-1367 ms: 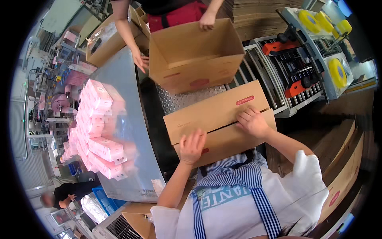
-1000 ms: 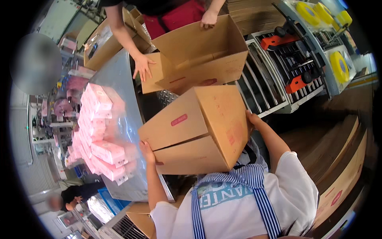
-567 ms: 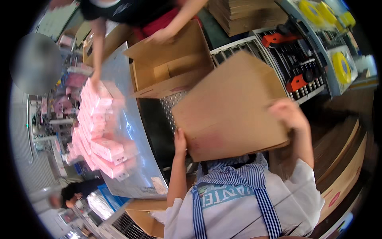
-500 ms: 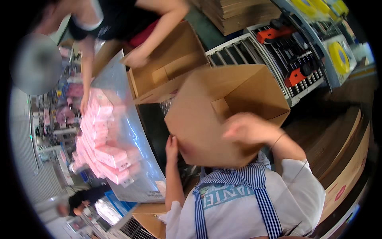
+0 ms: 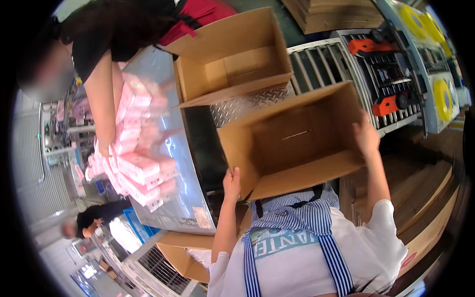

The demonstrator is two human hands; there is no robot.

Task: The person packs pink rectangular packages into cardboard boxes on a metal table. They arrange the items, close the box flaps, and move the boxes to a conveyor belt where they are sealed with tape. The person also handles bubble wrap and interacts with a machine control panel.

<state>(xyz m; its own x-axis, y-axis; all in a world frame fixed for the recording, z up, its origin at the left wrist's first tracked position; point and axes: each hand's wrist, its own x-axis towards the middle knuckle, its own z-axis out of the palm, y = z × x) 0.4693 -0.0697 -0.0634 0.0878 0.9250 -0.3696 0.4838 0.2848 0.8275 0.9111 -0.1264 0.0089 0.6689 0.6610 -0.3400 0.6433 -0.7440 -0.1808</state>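
An opened cardboard box [image 5: 307,119] sits in front of my body, its top open and its inside bare apart from a slit in the bottom. My left hand [image 5: 231,184] grips the left wall near the close corner, thumb up at the rim. At the right wall, my right hand [image 5: 367,134] holds the box's edge; its fingers are slightly blurred. Farther off stands a second open cardboard box [image 5: 232,64]. On a metal table [image 5: 183,198] to the left lies a pile of pink packs [image 5: 141,166].
A co-worker's arm [image 5: 101,104] reaches to the pink packs. A roller conveyor [image 5: 321,62] leads right to a machine with orange parts [image 5: 388,105] and yellow rolls [image 5: 442,100]. Flattened cardboard [image 5: 425,198] is stacked at the right. Another open box [image 5: 183,255] stands low at left.
My right hand has moved from above the box to its right wall. The flap that covered part of the opening no longer does. The co-worker leans farther over the packs.
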